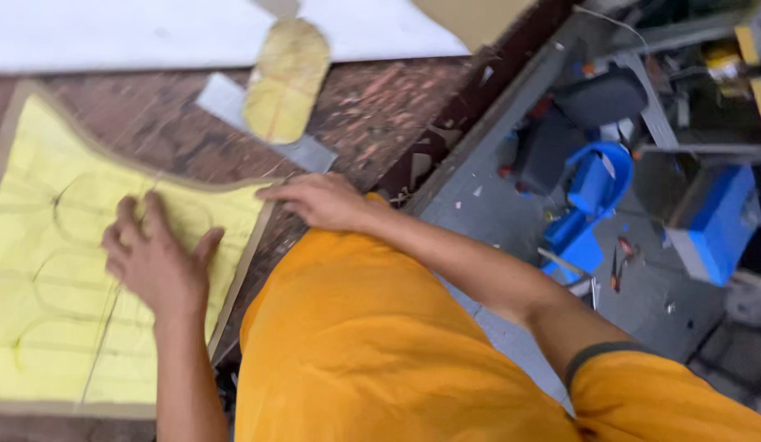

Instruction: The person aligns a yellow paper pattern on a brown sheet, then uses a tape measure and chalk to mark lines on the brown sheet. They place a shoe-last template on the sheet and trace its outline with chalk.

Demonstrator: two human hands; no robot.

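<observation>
- The left hand lies flat, palm down and fingers spread, on the yellow sheet; it grips nothing and only presses on the sheet's right part.
- The right hand rests at the sheet's upper right corner, fingers stretched toward nine o'clock with the tips on the edge; it looks laid on rather than closed around anything, though motion blur hides the fingertips.
- The yellow sheet lies flat on the worn reddish-brown worktable, filling the lower left of the view. Its long axis runs roughly from twelve to six o'clock, leaning slightly to the right at the bottom, with the curved, cut top edge toward twelve. Dark drawn outlines of rounded shapes and a straight line cross its face, and a tan border runs round it.
- At about one o'clock from the left hand a yellow oval cut-out lies apart from the sheet, its long axis nearly upright, resting across a grey strip.
- A white board spans the table's far edge at twelve o'clock.
- The person's orange garment fills the lower centre.
- At three o'clock, beyond the table's edge, is a grey floor strewn with scraps, blue plastic pieces, a blue box and dark clutter.
</observation>
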